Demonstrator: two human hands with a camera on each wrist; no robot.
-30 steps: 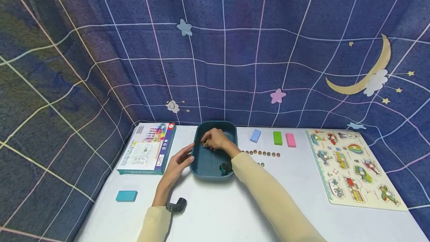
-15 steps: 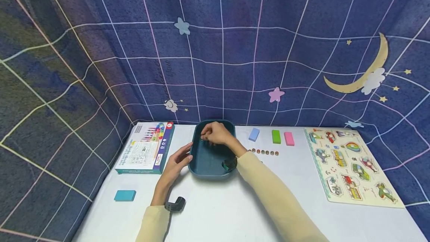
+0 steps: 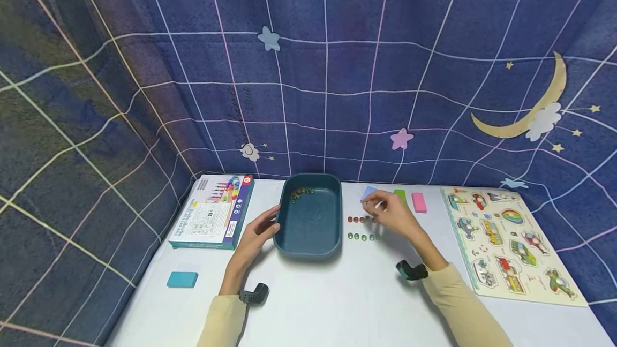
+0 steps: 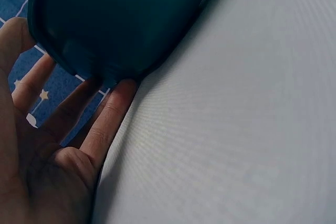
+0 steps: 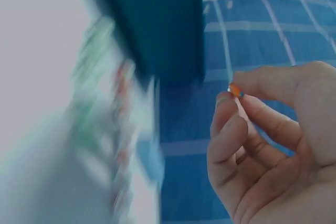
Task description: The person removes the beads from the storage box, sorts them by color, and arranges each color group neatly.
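My left hand [image 3: 255, 233] is loose, fingers nearly straight against the side of the dark teal bin [image 3: 310, 232]. Beyond the green row [image 3: 356, 236], my right hand [image 3: 392, 216] partly blocks the red row [image 3: 356, 219], pinching a tiny orange bead [image 5: 235, 91]. Guessing I'm on the placing step, so it probably wants a steady, gentle release. The right wrist cam gets the bead's colour; only the head view shows the bead pile [image 3: 302, 193] in the bin's far left corner.

Curtained tabletop play corner; starry blue curtain [image 3: 347, 68], white table [image 3: 318, 304], puzzle board [image 3: 507, 240]
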